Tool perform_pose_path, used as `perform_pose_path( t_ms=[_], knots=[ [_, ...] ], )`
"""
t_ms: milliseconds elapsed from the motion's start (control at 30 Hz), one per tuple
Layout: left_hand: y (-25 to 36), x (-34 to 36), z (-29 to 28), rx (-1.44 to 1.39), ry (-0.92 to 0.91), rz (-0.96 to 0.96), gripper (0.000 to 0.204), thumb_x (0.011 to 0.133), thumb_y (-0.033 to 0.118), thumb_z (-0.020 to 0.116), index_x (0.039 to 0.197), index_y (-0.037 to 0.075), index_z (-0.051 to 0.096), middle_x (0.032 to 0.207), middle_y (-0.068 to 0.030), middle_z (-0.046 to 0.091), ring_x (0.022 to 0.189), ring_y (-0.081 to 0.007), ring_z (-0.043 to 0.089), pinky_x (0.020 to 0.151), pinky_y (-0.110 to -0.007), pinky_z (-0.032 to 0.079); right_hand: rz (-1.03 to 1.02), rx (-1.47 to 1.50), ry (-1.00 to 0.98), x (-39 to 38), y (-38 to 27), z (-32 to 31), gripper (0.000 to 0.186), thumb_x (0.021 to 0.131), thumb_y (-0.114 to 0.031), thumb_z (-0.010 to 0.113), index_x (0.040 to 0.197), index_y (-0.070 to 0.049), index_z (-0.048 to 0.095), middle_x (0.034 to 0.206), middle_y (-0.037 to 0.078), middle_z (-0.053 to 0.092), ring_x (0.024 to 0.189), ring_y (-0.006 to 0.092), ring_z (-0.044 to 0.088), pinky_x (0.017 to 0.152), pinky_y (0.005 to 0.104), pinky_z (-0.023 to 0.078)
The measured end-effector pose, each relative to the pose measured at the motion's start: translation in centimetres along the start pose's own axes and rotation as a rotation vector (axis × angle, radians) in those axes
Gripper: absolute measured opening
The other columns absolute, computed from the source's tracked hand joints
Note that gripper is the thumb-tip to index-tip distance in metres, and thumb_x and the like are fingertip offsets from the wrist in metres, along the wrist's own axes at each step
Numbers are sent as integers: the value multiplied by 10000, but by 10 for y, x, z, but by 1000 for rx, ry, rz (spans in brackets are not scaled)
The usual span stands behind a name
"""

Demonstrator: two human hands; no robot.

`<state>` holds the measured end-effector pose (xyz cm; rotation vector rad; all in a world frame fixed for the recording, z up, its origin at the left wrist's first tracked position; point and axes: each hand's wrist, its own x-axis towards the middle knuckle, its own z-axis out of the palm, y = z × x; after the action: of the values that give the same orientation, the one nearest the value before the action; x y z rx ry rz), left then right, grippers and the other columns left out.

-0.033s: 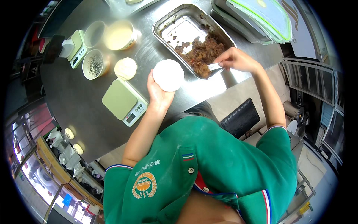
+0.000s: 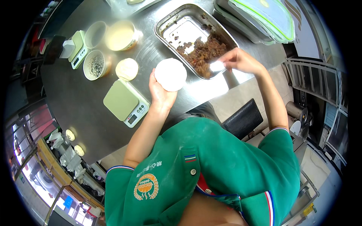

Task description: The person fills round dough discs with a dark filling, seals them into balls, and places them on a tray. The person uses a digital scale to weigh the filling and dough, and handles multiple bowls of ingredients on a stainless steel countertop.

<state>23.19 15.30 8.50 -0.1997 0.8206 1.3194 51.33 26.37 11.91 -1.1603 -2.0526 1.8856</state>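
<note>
My left hand [image 2: 161,93] holds a round white dough wrapper [image 2: 171,75] out over the table's front edge, its thumb along the left side. The fingers beneath the dough are hidden. At the right, my right hand [image 2: 241,61] pinches a small white spatula [image 2: 217,67], only partly visible, at the near right rim of a steel tray [image 2: 161,34]. Brown, crumbly filling [image 2: 206,51] is heaped at that end of the tray, against the spatula. Scraps of it cling to the tray's bare bottom.
Left of the dough lie a pale dough round [image 2: 127,69] and a kitchen scale [image 2: 121,98]. Behind stand a tub of dark-specked contents [image 2: 95,65], a yellowish tub [image 2: 121,35], an empty-looking tub [image 2: 95,33] and another scale [image 2: 78,48]. Lidded boxes [image 2: 260,19] stand far right.
In my right hand the spatula has turned, so more of its white face shows, bright with glare. My left hand and the dough have barely shifted.
</note>
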Motion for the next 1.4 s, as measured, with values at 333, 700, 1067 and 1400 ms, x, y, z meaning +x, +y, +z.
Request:
perform_pose_path(
  t_ms=[333, 700, 1067, 1400],
  knots=[
    [-12, 2, 48, -219, -308, -160, 583, 1003, 401, 247, 1357, -15, 450, 1367, -207, 502, 1280, -373, 466, 1116, -509, 330, -584, -947, 789, -13, -35, 99, 484, 695, 11, 650, 1137, -181, 701, 898, 50, 639, 729, 199, 609, 592, 306, 515],
    [1, -5, 14, -101, -126, -79, 563, 990, 343, 288, 1338, -71, 445, 1356, -269, 491, 1272, -427, 458, 1103, -570, 331, -109, -148, 512, -11, -45, 117, 109, 891, -24, 609, 993, 6, 636, 779, 116, 679, 701, 183, 679, 616, 306, 505],
    [30, 47, -18, -105, -174, -113, 577, 990, 372, 293, 1336, -71, 424, 1353, -299, 467, 1253, -452, 466, 1083, -627, 330, -200, -961, 694, 69, 5, 58, 62, 761, -14, 547, 786, 10, 599, 725, 205, 637, 709, 380, 646, 632, 451, 526],
    [35, 54, -10, -91, -148, -165, 569, 996, 370, 316, 1340, -68, 430, 1371, -267, 470, 1258, -447, 463, 1091, -616, 324, -129, -538, 479, 86, 19, 61, 338, 758, 52, 532, 1045, 2, 703, 821, 233, 670, 793, 364, 663, 738, 423, 519]
  ],
)
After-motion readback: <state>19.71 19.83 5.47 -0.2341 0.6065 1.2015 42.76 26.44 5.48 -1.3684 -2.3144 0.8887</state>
